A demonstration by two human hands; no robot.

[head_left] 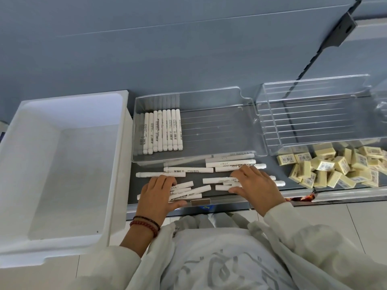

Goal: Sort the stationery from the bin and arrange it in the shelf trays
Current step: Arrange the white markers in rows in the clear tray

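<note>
Several white markers (188,169) lie loose on the grey shelf (278,174) in front of a clear tray (209,158). A row of white markers (163,130) stands lined up along that tray's left side. My left hand (156,195) lies over a small bundle of loose markers (188,192), fingers curled over them and thumb on the near side. My right hand (255,187) rests with spread fingers on other loose markers (217,181). A pile of yellow erasers (326,166) sits on the shelf to the right.
A large white bin (41,143) with nothing inside stands to the left of the shelf. A second clear tray (314,122) with nothing in it sits behind the erasers. The blue-grey back wall (167,49) rises behind the trays.
</note>
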